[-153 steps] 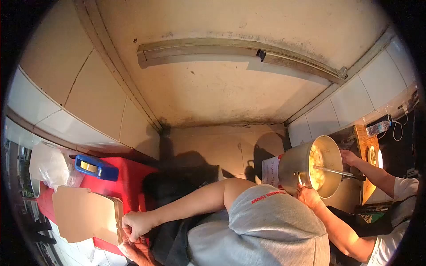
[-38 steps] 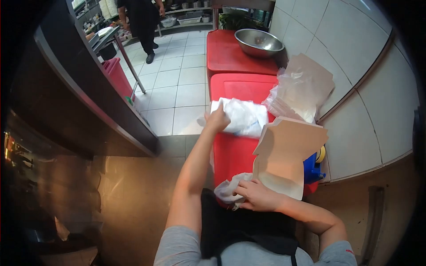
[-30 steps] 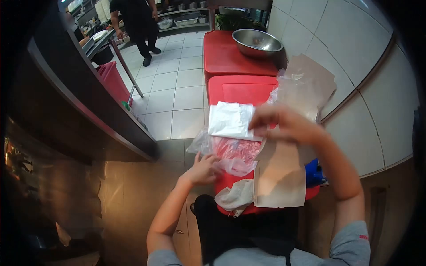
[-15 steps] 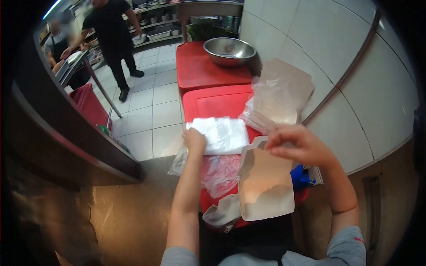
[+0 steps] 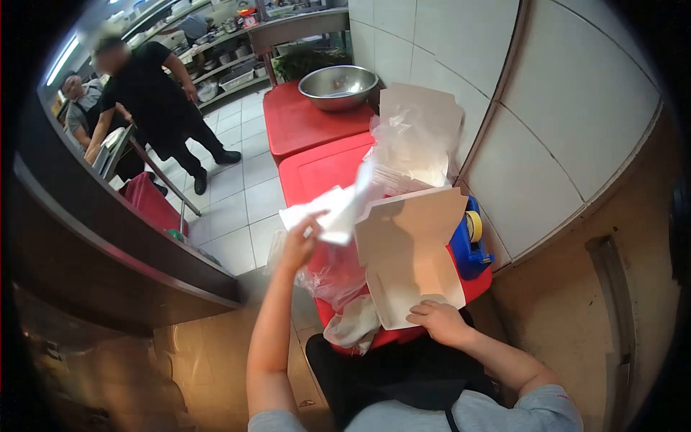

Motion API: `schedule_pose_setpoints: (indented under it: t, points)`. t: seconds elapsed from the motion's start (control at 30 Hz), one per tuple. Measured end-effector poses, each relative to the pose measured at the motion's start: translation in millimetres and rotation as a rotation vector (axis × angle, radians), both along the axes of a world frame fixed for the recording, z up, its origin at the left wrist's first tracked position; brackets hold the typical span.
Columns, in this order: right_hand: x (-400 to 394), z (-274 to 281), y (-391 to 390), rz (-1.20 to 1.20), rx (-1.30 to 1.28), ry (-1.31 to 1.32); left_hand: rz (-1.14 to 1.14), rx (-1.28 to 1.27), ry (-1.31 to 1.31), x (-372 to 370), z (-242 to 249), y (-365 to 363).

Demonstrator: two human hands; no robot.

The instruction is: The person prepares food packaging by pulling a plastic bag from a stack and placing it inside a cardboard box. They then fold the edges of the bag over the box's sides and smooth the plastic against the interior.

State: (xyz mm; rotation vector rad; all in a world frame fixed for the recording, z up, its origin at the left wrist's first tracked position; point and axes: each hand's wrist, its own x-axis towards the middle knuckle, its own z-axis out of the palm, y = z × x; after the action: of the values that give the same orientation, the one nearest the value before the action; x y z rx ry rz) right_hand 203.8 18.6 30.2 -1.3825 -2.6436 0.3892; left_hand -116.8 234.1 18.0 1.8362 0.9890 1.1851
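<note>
My left hand (image 5: 301,243) is closed on a white sheet (image 5: 331,209), thin like paper, raised at a slant and partly smeared by motion. Under it lies crumpled clear plastic (image 5: 331,277) on the red lid (image 5: 309,173). An unfolded brown cardboard box (image 5: 407,248) stands spread before me, its inside facing up. My right hand (image 5: 440,322) grips the near edge of this box, fingers over the rim. A whitish cloth (image 5: 353,324) lies left of the box, by the lid's near edge.
A blue tape dispenser (image 5: 471,248) stands right of the box. Behind are more flat cardboard boxes (image 5: 421,119) in clear plastic against the tiled wall. A steel bowl (image 5: 338,90) sits on a farther red lid (image 5: 288,119). People (image 5: 155,101) stand at back left.
My left hand has lifted a white sheet off the lid. My right hand has come down from the box's far end to its near edge. The box is spread wider. The view has shifted.
</note>
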Motion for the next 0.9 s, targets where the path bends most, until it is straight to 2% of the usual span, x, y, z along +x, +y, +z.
schedule_pose_setpoints:
  t: [0.07, 0.13, 0.2, 0.23, 0.33, 0.4, 0.47, 0.57, 0.67, 0.8, 0.9]
  points:
    - [7, 20, -6, -0.007, -0.024, 0.127, -0.107, -0.04, 0.35, -4, -28, -31]
    - [12, 49, -19, -0.016, -0.06, 0.172, -0.122, 0.022, 0.477, -5, -47, -69]
    - [20, 76, -35, -0.035, -0.155, 0.182, -0.226, -0.184, 0.638, -5, -45, -97]
    - [21, 92, -40, -0.047, -0.217, 0.124, -0.22, 0.056, 0.629, -8, -50, -98]
    - [31, 101, -52, -0.043, -0.148, 0.133, -0.259, -0.365, 0.441, -7, -39, -72]
    - [34, 99, -52, -0.021, -0.09, 0.123, 0.146, -0.167, 0.381, 25, -29, -62]
    - [33, 98, -50, -0.014, -0.032, 0.126, 0.283, -0.159, 0.45, 57, -27, -47]
    - [27, 87, -45, -0.002, 0.041, 0.143, 0.294, -0.238, 0.583, 88, -70, -38]
    - [23, 77, -40, 0.009, 0.061, 0.144, 0.384, -0.257, 0.703, 100, -62, -50]
    - [12, 51, -36, -0.005, 0.083, 0.143, 0.381, -0.297, 0.657, 93, -77, -43]
    - [4, 24, -34, -0.029, 0.127, 0.136, 0.432, -0.299, 0.7, 103, -48, -58]
